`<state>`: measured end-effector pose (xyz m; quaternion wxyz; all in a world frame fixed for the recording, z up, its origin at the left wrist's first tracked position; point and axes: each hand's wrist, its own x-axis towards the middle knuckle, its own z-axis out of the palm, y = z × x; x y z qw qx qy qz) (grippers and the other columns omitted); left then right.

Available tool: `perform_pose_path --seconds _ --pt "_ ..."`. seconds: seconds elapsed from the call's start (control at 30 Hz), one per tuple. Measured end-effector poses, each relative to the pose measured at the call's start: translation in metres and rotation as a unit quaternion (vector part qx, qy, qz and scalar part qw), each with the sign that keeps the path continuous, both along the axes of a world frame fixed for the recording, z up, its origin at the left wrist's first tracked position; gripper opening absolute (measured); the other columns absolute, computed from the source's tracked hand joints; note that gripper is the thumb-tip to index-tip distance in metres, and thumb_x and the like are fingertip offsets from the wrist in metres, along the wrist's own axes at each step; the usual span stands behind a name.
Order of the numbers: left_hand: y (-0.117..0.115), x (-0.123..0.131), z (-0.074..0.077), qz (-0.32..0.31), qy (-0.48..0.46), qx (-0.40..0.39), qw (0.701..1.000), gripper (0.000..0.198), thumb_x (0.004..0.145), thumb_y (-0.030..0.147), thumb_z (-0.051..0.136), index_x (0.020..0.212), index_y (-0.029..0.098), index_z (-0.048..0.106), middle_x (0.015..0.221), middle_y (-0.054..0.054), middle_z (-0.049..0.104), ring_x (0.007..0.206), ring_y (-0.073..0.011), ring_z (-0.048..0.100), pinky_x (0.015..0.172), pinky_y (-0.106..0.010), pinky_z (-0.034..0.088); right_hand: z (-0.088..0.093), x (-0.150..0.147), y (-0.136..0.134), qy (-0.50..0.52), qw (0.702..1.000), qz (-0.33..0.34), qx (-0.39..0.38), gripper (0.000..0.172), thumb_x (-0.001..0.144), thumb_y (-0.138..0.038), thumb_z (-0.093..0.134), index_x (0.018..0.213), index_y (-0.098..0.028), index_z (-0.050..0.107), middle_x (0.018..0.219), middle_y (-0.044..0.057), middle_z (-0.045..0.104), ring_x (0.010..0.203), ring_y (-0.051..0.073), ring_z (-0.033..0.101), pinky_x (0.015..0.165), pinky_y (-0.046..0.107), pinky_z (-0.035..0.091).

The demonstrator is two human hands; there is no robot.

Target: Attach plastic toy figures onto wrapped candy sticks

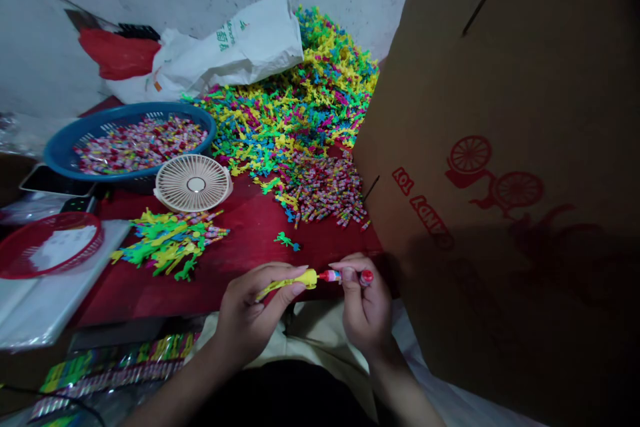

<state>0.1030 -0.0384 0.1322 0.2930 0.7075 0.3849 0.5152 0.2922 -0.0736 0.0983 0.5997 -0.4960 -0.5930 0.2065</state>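
Observation:
My left hand (pixel 260 307) pinches a yellow plastic toy piece (pixel 307 278), its wide end facing right. My right hand (pixel 364 303) holds a small candy tube (pixel 331 275) between thumb and fingers, its red tip at the yellow piece's end; whether they touch I cannot tell. A second red-capped tube (pixel 367 277) also sits in the right hand's fingers. Just beyond the hands a green and blue toy piece (pixel 286 240) lies on the red table (pixel 240 247). To the left lies a bunch of toy pieces joined to tubes (pixel 173 240).
Behind are a large pile of coloured toy pieces (pixel 320 93), a heap of tubes (pixel 330 190), a blue basket (pixel 55 147) of tubes and a white fan (pixel 194 184). A big cardboard box (pixel 500 107) stands right; a red basket (pixel 15 267) lies left.

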Motion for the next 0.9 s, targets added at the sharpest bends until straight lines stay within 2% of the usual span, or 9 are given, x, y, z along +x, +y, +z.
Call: perform_pose_path --seconds 0.2,0.47,0.67,0.73,0.8,0.87,0.9 --pt "-0.001 -0.002 0.000 -0.032 0.013 0.003 0.999 0.018 0.089 0.015 0.075 0.096 0.026 0.086 0.092 -0.003 0.086 0.078 -0.0177 0.082 0.075 -0.023 0.067 0.007 0.004 -0.003 -0.045 0.999 0.015 0.005 0.020 0.107 -0.016 0.049 0.106 -0.023 0.068 0.091 0.004 0.067 0.085 0.019 0.067 0.077 0.029 0.053" --pt "-0.004 -0.003 0.000 -0.007 0.031 -0.030 0.999 0.017 0.089 0.019 0.074 0.096 0.025 0.087 0.088 -0.003 0.085 0.077 -0.0182 0.081 0.075 -0.024 0.066 0.003 -0.005 -0.006 -0.065 0.998 -0.010 0.006 0.019 0.107 -0.014 0.049 0.105 -0.023 0.066 0.090 0.003 0.068 0.081 0.017 0.068 0.074 0.027 0.053" --pt "-0.009 -0.003 -0.012 -0.008 0.034 -0.075 0.997 0.017 0.091 0.021 0.071 0.097 0.024 0.086 0.089 -0.005 0.085 0.080 -0.0192 0.081 0.075 -0.025 0.065 -0.004 -0.009 -0.005 -0.080 0.997 -0.006 -0.021 0.018 0.108 -0.020 0.047 0.103 -0.022 0.064 0.089 0.004 0.070 0.082 0.017 0.070 0.075 0.026 0.054" --pt "-0.009 -0.003 -0.020 -0.007 0.040 -0.094 0.995 0.015 0.092 0.023 0.070 0.097 0.022 0.085 0.091 -0.006 0.084 0.082 -0.0194 0.080 0.075 -0.026 0.064 -0.011 -0.006 0.002 -0.084 0.995 0.012 -0.058 0.020 0.109 -0.026 0.047 0.100 -0.022 0.065 0.087 0.004 0.071 0.081 0.018 0.071 0.075 0.027 0.055" --pt "-0.003 -0.010 -0.029 -0.005 0.061 -0.099 0.993 0.014 0.094 0.025 0.069 0.096 0.021 0.083 0.092 -0.005 0.084 0.083 -0.0188 0.080 0.077 -0.026 0.063 -0.024 0.002 0.012 -0.086 0.989 0.045 -0.110 0.022 0.110 -0.033 0.048 0.106 -0.022 0.067 0.093 0.005 0.074 0.085 0.019 0.072 0.076 0.028 0.056" --pt "0.012 -0.027 -0.036 0.032 0.088 -0.061 0.994 0.015 0.096 0.028 0.067 0.098 0.021 0.080 0.094 -0.006 0.084 0.086 -0.0189 0.079 0.081 -0.027 0.062 -0.045 0.014 0.024 -0.073 0.984 0.058 -0.152 0.029 0.110 -0.040 0.046 0.120 -0.023 0.067 0.108 0.009 0.075 0.094 0.021 0.073 0.079 0.031 0.058" --pt "0.023 -0.041 -0.038 0.070 0.107 -0.031 0.991 0.017 0.097 0.030 0.065 0.100 0.021 0.079 0.096 -0.006 0.083 0.089 -0.0196 0.079 0.084 -0.029 0.061 -0.058 0.020 0.031 -0.061 0.984 0.046 -0.162 0.034 0.110 -0.044 0.045 0.126 -0.023 0.066 0.116 0.011 0.074 0.097 0.022 0.073 0.080 0.033 0.059"
